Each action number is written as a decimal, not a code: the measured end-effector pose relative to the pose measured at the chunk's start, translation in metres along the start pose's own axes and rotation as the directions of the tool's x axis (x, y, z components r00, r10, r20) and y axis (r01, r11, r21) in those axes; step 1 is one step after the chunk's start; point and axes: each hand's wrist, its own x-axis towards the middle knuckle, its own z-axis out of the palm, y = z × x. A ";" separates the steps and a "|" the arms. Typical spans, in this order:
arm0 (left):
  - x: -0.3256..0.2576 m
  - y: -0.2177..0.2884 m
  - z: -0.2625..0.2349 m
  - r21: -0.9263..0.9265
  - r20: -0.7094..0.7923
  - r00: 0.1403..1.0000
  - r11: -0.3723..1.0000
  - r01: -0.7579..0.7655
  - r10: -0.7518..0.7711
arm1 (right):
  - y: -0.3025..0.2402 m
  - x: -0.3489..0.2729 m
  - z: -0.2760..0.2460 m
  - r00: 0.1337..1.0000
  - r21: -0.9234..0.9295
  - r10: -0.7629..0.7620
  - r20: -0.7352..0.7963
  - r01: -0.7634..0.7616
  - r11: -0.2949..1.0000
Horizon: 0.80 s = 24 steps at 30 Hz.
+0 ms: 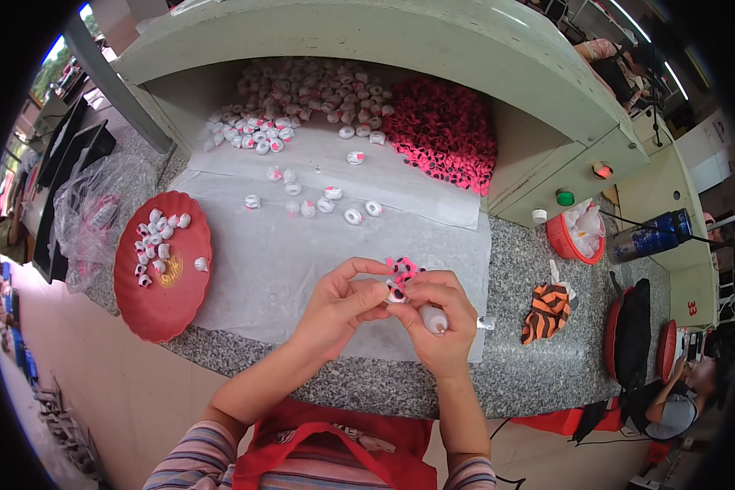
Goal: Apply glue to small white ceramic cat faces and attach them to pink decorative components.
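My left hand (pixel 339 306) pinches a small rounded white piece (pixel 395 294) with pink and black on it, above the paper sheet. My right hand (pixel 443 331) meets it from the other side, its fingertips at a pink piece with black spots (pixel 405 266). A white squeeze bottle (pixel 434 319) is tucked in the right hand's grip. Fingers cover part of the small pieces, so how they join is hidden. Beyond the hands, several white pieces (pixel 326 204) lie scattered on the white paper (pixel 253 245).
A red scalloped plate (pixel 155 314) with more white pieces stands at left, by a clear plastic bag (pixel 98 208). Under the shelf lie heaps of white pieces (pixel 310 90) and pink spotted pieces (pixel 441 126). At right are a red basket (pixel 560 238), patterned cloth (pixel 546 313) and blue bottle (pixel 657 234).
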 end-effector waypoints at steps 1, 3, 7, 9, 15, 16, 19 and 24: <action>0.000 0.000 0.000 0.030 -0.011 1.000 1.000 0.005 -0.005 | 0.001 0.000 0.000 1.000 -0.015 -0.025 -0.001 0.025 1.000; -0.001 0.001 0.001 0.059 -0.022 1.000 0.998 0.009 -0.008 | 0.000 0.001 -0.001 1.000 0.000 -0.011 0.003 0.011 1.000; -0.005 0.004 0.008 0.293 0.107 0.973 0.929 -0.226 0.203 | 0.000 -0.002 -0.005 0.981 0.217 0.194 -0.007 -0.188 0.958; -0.008 0.003 0.009 0.383 0.139 0.962 0.883 -0.271 0.235 | 0.006 -0.004 -0.007 0.984 0.251 0.176 0.020 -0.176 0.952; -0.010 -0.001 0.009 0.364 0.124 0.942 0.869 -0.335 0.311 | -0.002 -0.003 -0.002 0.957 0.421 0.287 0.042 -0.278 0.863; -0.009 -0.002 0.010 0.360 0.103 0.947 0.876 -0.320 0.304 | -0.004 -0.002 -0.003 0.939 0.446 0.343 0.032 -0.320 0.836; -0.005 -0.005 0.015 0.383 0.073 0.960 0.881 -0.278 0.271 | 0.004 -0.006 -0.012 0.954 0.337 0.299 0.008 -0.284 0.898; -0.001 -0.010 0.000 0.182 0.014 1.000 0.983 -0.016 0.014 | -0.005 0.000 -0.034 0.938 0.006 0.338 -0.077 -0.339 0.941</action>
